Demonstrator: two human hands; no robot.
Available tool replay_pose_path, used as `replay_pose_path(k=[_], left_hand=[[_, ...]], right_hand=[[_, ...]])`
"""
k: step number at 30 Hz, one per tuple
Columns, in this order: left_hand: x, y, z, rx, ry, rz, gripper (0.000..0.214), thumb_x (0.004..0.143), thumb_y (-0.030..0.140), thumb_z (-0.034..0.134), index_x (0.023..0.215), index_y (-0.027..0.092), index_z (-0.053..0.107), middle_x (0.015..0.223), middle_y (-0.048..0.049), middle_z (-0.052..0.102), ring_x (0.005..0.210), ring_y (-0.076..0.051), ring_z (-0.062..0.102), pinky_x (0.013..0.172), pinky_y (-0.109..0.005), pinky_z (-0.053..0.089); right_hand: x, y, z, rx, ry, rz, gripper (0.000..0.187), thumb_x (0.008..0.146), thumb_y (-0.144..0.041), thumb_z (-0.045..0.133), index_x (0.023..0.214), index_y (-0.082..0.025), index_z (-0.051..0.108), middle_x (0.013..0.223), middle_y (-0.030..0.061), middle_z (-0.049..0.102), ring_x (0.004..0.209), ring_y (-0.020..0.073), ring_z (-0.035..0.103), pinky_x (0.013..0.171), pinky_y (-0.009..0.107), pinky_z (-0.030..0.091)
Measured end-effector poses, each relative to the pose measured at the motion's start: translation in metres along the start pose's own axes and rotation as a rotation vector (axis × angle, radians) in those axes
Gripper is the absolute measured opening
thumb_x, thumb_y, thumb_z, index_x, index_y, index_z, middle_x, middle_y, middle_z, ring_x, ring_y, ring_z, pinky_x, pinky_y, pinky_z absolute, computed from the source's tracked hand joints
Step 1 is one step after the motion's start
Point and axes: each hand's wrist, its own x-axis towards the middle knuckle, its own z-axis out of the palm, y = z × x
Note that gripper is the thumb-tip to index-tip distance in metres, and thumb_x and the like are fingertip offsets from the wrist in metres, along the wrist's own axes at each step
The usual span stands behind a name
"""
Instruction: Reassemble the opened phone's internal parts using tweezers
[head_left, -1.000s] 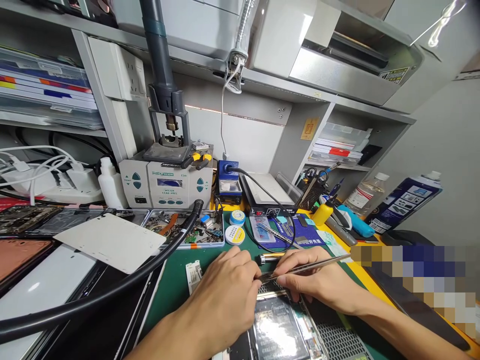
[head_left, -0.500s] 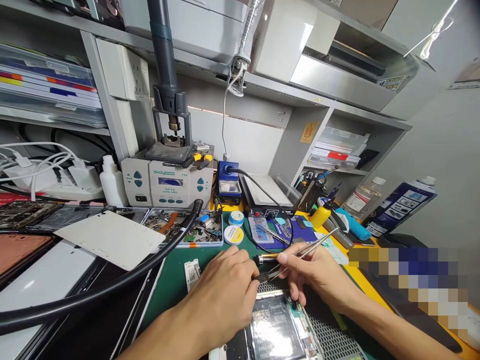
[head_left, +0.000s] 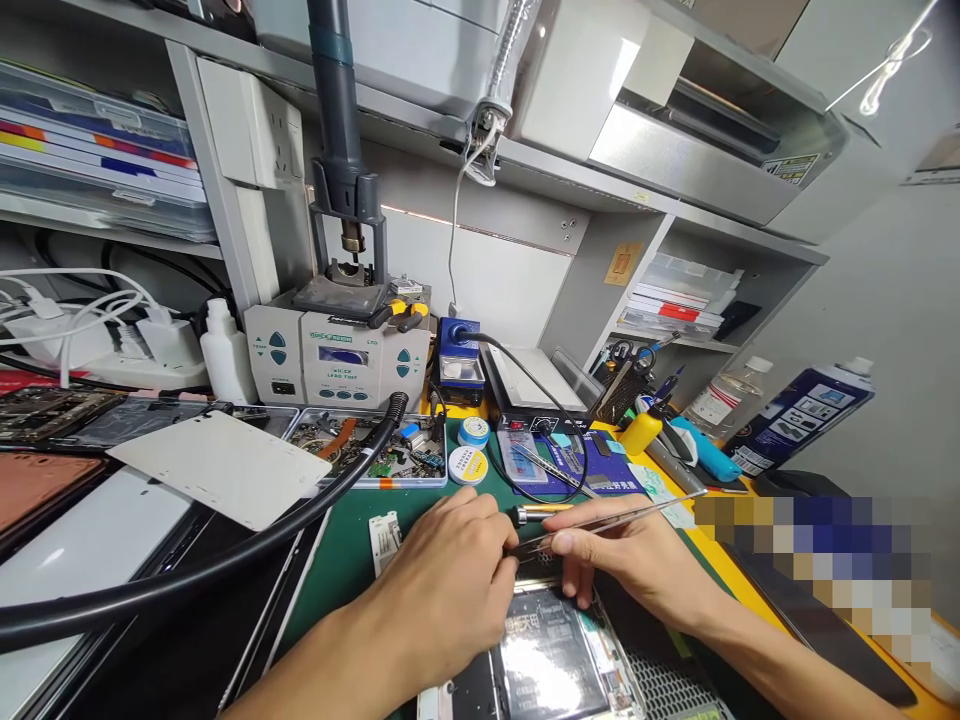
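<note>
— Steel tweezers lie flatter than half a second ago; my right hand pinches them.
— And my left hand?
— Curled beside their tips, over the opened phone; I cannot tell whether it grips anything.

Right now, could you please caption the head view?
Right hand holds tweezers over an opened phone, left hand resting on it.
</note>
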Motion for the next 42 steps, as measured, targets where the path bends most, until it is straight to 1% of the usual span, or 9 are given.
replay_pose_path(k=[5, 12, 17, 23, 27, 31, 36, 39, 42], left_hand=[[-0.002, -0.002, 0.001, -0.004, 0.005, 0.005, 0.019, 0.101, 0.033, 0.065, 0.105, 0.015, 0.068, 0.109, -0.0054, 0.07, 0.104, -0.02, 0.068, 0.094, -0.042, 0.058], [-0.004, -0.002, 0.002, 0.001, 0.007, 0.012, 0.018, 0.101, 0.032, 0.065, 0.104, 0.015, 0.068, 0.107, -0.0048, 0.07, 0.103, -0.02, 0.068, 0.093, -0.042, 0.057], [-0.004, -0.001, 0.001, 0.001, 0.01, 0.016, 0.017, 0.1, 0.032, 0.066, 0.101, 0.015, 0.068, 0.105, -0.0044, 0.069, 0.102, -0.02, 0.067, 0.093, -0.042, 0.057], [-0.003, -0.001, 0.001, 0.005, 0.012, 0.023, 0.018, 0.1, 0.032, 0.066, 0.102, 0.015, 0.068, 0.105, -0.0045, 0.07, 0.103, -0.02, 0.068, 0.093, -0.042, 0.057], [-0.003, -0.001, 0.001, 0.015, 0.01, 0.025, 0.018, 0.101, 0.033, 0.065, 0.103, 0.015, 0.068, 0.107, -0.005, 0.07, 0.103, -0.02, 0.068, 0.093, -0.042, 0.057], [-0.002, -0.002, 0.002, 0.019, 0.007, 0.025, 0.019, 0.101, 0.033, 0.066, 0.106, 0.015, 0.068, 0.11, -0.0055, 0.07, 0.104, -0.02, 0.068, 0.094, -0.043, 0.057], [-0.004, -0.001, 0.001, 0.018, 0.006, 0.025, 0.018, 0.101, 0.033, 0.065, 0.104, 0.015, 0.068, 0.107, -0.0049, 0.07, 0.103, -0.02, 0.068, 0.093, -0.042, 0.058], [-0.005, 0.0, 0.0, 0.009, 0.006, 0.026, 0.017, 0.101, 0.032, 0.065, 0.102, 0.015, 0.068, 0.105, -0.0045, 0.069, 0.102, -0.02, 0.067, 0.093, -0.042, 0.057], [-0.005, 0.001, -0.001, -0.006, 0.008, 0.024, 0.014, 0.1, 0.029, 0.066, 0.098, 0.015, 0.068, 0.103, -0.0038, 0.069, 0.102, -0.02, 0.067, 0.093, -0.042, 0.056]], right_hand=[[-0.001, -0.001, -0.001, -0.056, 0.031, -0.026, 0.03, 0.072, -0.046, 0.092, 0.082, -0.018, 0.084, 0.052, 0.0024, 0.073, 0.044, 0.0166, 0.065, 0.042, 0.026, 0.055], [-0.001, 0.001, 0.002, -0.13, 0.049, -0.034, 0.034, 0.073, -0.05, 0.09, 0.076, -0.016, 0.083, 0.049, 0.0009, 0.069, 0.04, 0.0118, 0.059, 0.038, 0.021, 0.048], [-0.003, -0.003, -0.002, -0.175, 0.045, -0.032, 0.036, 0.076, -0.051, 0.088, 0.076, -0.016, 0.082, 0.049, 0.0012, 0.07, 0.038, 0.0109, 0.057, 0.038, 0.021, 0.048], [-0.002, -0.002, -0.001, -0.206, 0.042, -0.026, 0.037, 0.075, -0.054, 0.087, 0.078, -0.017, 0.082, 0.05, 0.0008, 0.069, 0.04, 0.0128, 0.059, 0.039, 0.022, 0.049], [-0.001, -0.002, -0.002, -0.232, 0.076, -0.035, 0.037, 0.077, -0.055, 0.085, 0.075, -0.018, 0.08, 0.049, 0.0008, 0.069, 0.037, 0.0119, 0.055, 0.038, 0.023, 0.044], [-0.001, -0.003, -0.003, -0.276, 0.083, -0.047, 0.037, 0.077, -0.055, 0.085, 0.078, -0.018, 0.083, 0.047, 0.0012, 0.068, 0.037, 0.0113, 0.051, 0.038, 0.023, 0.037], [0.0, -0.004, -0.006, -0.324, 0.1, -0.07, 0.038, 0.08, -0.054, 0.083, 0.078, -0.016, 0.082, 0.046, 0.0002, 0.067, 0.038, 0.0086, 0.046, 0.04, 0.021, 0.031], [0.0, -0.004, -0.009, -0.344, 0.085, -0.068, 0.039, 0.082, -0.054, 0.083, 0.079, -0.015, 0.081, 0.046, -0.001, 0.066, 0.037, 0.008, 0.045, 0.039, 0.021, 0.032], [0.0, -0.004, -0.013, -0.359, 0.079, -0.074, 0.033, 0.091, -0.046, 0.079, 0.081, -0.015, 0.076, 0.05, -0.0061, 0.063, 0.038, 0.007, 0.048, 0.04, 0.02, 0.036]])
